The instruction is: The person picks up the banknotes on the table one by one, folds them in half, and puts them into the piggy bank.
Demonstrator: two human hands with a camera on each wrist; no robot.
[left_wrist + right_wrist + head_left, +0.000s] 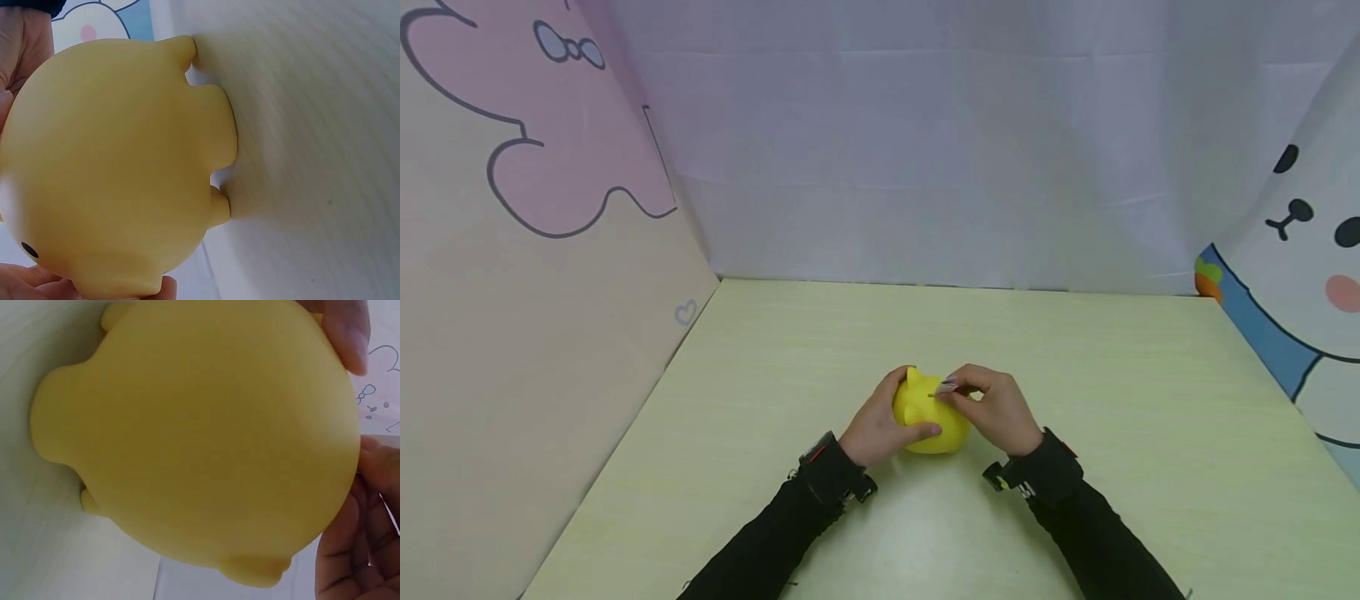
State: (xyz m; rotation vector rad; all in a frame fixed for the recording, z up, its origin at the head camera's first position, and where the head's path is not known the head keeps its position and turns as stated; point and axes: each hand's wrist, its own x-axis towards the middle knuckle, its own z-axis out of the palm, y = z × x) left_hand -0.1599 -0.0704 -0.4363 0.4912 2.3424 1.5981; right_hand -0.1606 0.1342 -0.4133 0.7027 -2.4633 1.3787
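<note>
A yellow piggy bank stands on its short feet on the table, its eared end turned left. My left hand grips that end, thumb along the near side and fingers round the far side. In the left wrist view the piggy bank shows a black eye and the snout beside my left fingers. Above the dark slot on its back, my right hand pinches a small silvery thing, seemingly a coin, mostly hidden by the fingertips. The right wrist view has my right hand by the piggy bank's top.
The pale wooden table stretches around both hands. A white curtain hangs along its back edge. Printed panels with a pink cartoon figure on the left and a white cartoon animal on the right flank the table.
</note>
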